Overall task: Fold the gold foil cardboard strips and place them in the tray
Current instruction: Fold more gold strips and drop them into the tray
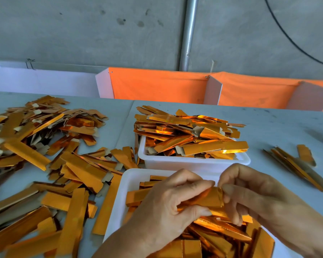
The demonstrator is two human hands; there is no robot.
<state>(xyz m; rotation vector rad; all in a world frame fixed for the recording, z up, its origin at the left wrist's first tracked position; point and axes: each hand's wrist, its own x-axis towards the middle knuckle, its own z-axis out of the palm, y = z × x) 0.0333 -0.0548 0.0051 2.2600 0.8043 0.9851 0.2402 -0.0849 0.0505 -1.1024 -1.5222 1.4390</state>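
A gold foil cardboard strip (207, 199) is held above the near white tray (131, 180). My left hand (168, 207) grips its left part, thumb under and fingers over. My right hand (250, 194) pinches its right end. The near tray holds several folded gold strips (220, 231). Behind it a second white tray (194, 162) is heaped with gold strips (186, 135). Many flat gold strips (50, 168) lie spread over the table to the left.
A small bunch of gold strips (296, 164) lies on the grey table (268, 127) at the right. Orange and white partition panels (157, 84) stand along the table's far edge before a concrete wall with a metal pipe (189, 32).
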